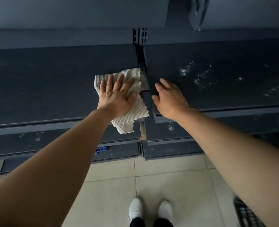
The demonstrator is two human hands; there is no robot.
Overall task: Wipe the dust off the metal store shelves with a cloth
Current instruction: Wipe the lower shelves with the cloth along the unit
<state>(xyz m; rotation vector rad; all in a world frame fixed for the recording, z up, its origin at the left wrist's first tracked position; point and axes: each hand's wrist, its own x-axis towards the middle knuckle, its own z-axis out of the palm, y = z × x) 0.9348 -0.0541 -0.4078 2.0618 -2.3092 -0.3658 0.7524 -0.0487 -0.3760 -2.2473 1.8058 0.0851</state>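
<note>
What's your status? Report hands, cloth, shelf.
Left hand flat, pressing cloth on left shelf. Right hand resting on right shelf corner. Dust specks on right shelf. No obstruction seen.

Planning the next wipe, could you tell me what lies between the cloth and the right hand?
In the head view, only the narrow gap and the right shelf's side edge separate the cloth from the right hand.

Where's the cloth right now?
In the head view, the cloth lies under the left hand at the left shelf's right end, one corner hanging over its front edge.
</note>
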